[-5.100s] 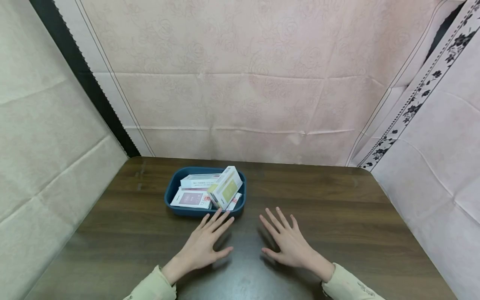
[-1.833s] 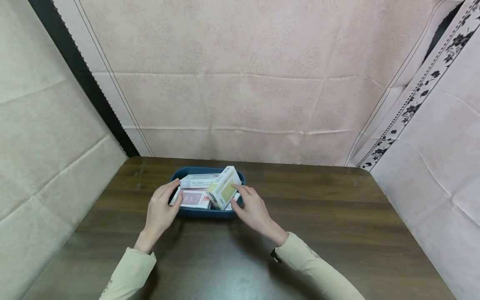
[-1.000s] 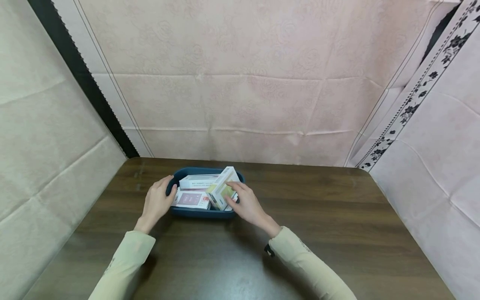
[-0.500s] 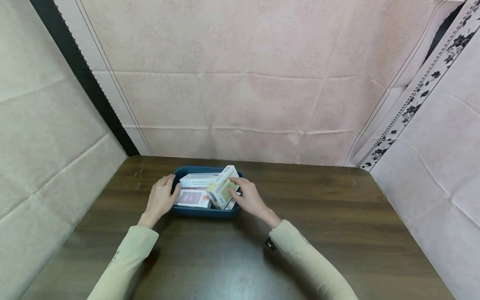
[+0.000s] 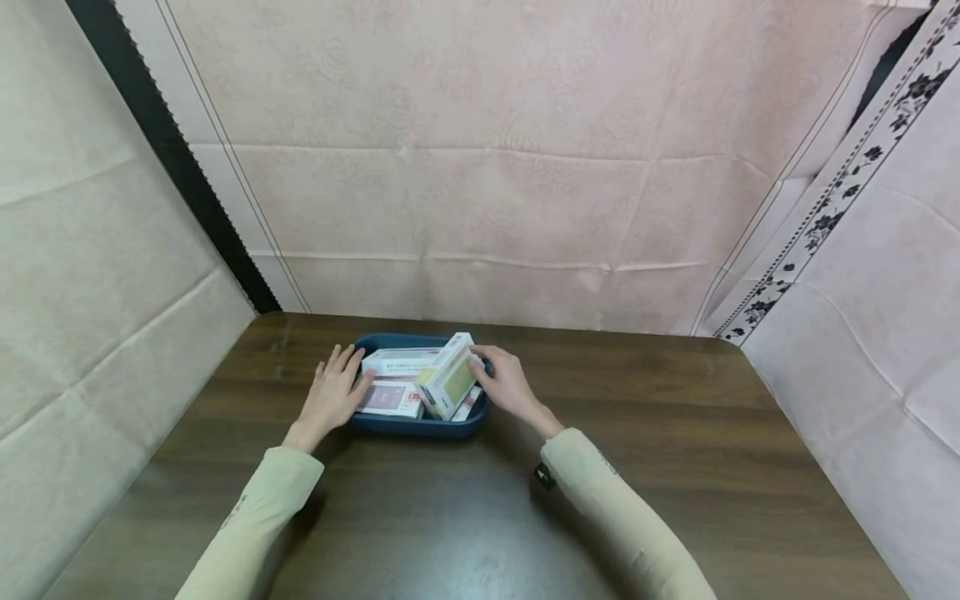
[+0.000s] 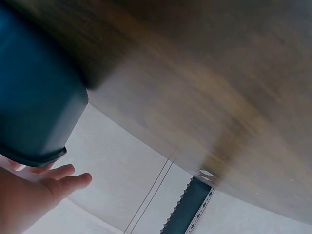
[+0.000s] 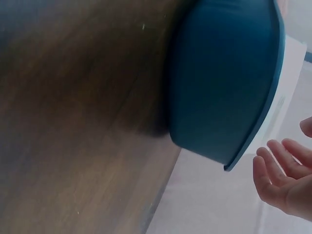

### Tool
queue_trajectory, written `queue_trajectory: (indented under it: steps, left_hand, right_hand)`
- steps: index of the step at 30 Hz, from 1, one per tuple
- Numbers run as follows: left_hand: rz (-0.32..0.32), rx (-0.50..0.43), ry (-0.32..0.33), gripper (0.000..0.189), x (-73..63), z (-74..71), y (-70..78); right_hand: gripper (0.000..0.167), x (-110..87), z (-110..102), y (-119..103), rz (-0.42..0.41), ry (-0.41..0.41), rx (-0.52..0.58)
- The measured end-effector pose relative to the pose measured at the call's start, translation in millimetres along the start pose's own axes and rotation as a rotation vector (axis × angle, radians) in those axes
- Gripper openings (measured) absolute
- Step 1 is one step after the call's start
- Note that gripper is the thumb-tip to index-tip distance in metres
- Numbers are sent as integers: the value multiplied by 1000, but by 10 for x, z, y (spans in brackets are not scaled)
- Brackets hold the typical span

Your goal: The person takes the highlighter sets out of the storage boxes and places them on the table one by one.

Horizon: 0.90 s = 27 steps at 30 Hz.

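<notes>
A dark blue plastic basin (image 5: 412,426) on the table holds several white medicine boxes. One box with a green label (image 5: 457,383) leans tilted on top, its upper end above the rim. Below and left of it lie a box with a purple panel (image 5: 389,399) and a white box (image 5: 397,362) behind that. My left hand (image 5: 330,396) lies over the basin's left rim with its fingers spread, thumb over the purple-panelled box. My right hand (image 5: 510,383) is at the right rim, fingertips right at the tilted box's side; in the right wrist view its thumb and bent fingers (image 7: 279,170) stand apart.
The brown wooden table (image 5: 637,467) extends around the basin. A pale cloth hanging (image 5: 480,208) stands behind its far edge, with more cloth at the left (image 5: 112,333) and right (image 5: 862,333) sides. A black item (image 5: 544,476) shows at the right cuff.
From the table in front, both hands have come to the basin's sides. Lately the right hand has shifted from the tilted box's front to its right side, and the left fingers have spread.
</notes>
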<state>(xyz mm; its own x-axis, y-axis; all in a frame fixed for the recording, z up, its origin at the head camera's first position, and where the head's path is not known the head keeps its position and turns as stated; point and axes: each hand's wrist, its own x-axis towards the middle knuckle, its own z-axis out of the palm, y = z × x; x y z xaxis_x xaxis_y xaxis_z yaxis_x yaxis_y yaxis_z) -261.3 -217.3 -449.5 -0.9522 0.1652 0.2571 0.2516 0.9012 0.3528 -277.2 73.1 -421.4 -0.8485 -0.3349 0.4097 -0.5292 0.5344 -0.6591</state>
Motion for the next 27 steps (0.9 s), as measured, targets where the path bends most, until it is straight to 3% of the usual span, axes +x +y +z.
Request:
queue_trajectory:
  steps: [8, 15, 20, 27]
  left_hand:
    - [-5, -36, -33, 58, 26, 23, 24]
    - [-6, -44, -45, 59, 37, 36, 38]
    - [-6, -24, -55, 60, 38, 43, 36]
    - [-14, -11, -62, 60, 29, 54, 29]
  right_hand:
    - [31, 116, -4, 129, -9, 7, -2]
    - [33, 187, 6, 221, 62, -2, 50]
    - [35, 230, 4, 230, 133, -46, 127]
    - [39, 306, -6, 275, 198, -140, 321]
